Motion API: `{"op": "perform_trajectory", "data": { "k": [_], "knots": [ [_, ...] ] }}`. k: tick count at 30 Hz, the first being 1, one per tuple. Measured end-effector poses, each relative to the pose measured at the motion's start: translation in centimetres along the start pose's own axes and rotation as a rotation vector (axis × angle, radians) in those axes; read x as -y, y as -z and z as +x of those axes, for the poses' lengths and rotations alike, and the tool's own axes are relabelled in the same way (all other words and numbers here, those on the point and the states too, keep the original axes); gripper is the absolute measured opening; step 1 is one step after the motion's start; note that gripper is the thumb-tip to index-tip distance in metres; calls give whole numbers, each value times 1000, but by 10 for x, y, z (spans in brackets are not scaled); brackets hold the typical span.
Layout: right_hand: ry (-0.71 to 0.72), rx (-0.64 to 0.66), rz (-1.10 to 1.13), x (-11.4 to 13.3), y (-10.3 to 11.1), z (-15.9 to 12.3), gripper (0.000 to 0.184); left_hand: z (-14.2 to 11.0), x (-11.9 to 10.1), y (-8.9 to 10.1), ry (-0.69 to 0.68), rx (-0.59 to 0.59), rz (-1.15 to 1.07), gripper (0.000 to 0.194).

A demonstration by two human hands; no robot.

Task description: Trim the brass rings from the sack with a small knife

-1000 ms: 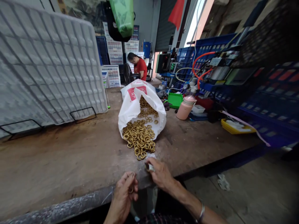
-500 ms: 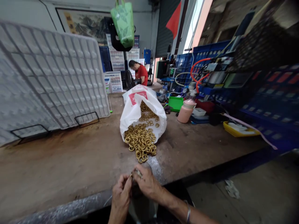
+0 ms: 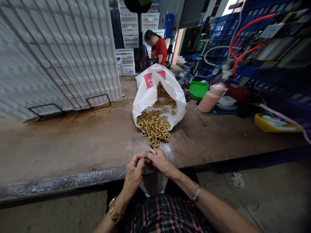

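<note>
My left hand is closed at the table's front edge, pinching a small brass-coloured ring between thumb and fingers. Against it, my right hand is closed around a small knife-like tool with a pale body and a dark pointed tip; its exact kind is unclear. The fingertips of both hands meet at the ring. Just beyond them, a heap of brass-coloured rings spills from the mouth of a white plastic bag lying on its side, with more rings inside. Below my hands is a pale container, partly hidden.
White moulded trays stand upright at left on the wooden table, by black wire stands. To the right are a pink bottle, a green tray and a yellow tray. A person in red sits beyond.
The view has tilted down, so the bag and table appear higher and my lap shows. My hands stay together at the ring; the tool in my right hand now points upward more visibly.
</note>
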State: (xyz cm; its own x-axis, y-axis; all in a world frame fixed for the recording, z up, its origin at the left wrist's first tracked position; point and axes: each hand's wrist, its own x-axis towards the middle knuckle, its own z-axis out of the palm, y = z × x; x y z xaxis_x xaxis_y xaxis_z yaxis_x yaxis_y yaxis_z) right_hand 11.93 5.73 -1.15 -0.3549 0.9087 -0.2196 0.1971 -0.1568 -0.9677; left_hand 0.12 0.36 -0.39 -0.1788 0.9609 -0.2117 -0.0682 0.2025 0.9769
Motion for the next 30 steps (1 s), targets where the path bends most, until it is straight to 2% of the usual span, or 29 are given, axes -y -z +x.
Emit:
{"op": "perform_trajectory", "data": {
  "k": [4, 9, 18, 23, 27, 30],
  "knots": [
    [87, -58, -77, -1, 0, 4, 21, 1, -2, 0, 68, 20, -23, 32],
    [157, -48, -144, -3, -1, 5, 18, 4, 0, 2, 77, 68, -8, 33],
    [179, 3, -110, -3, -2, 5, 20, 6, 3, 8, 131, 123, -71, 32],
    [145, -29, -124, -4, -3, 7, 18, 5, 5, 10, 134, 134, -144, 30],
    [209, -111, -365, -6, 0, 5, 17, 3, 6, 10, 128, 103, -221, 29],
    [309, -56, -653, -8, 2, 0, 16, 3, 8, 8, 128, 86, -247, 30]
  ]
}}
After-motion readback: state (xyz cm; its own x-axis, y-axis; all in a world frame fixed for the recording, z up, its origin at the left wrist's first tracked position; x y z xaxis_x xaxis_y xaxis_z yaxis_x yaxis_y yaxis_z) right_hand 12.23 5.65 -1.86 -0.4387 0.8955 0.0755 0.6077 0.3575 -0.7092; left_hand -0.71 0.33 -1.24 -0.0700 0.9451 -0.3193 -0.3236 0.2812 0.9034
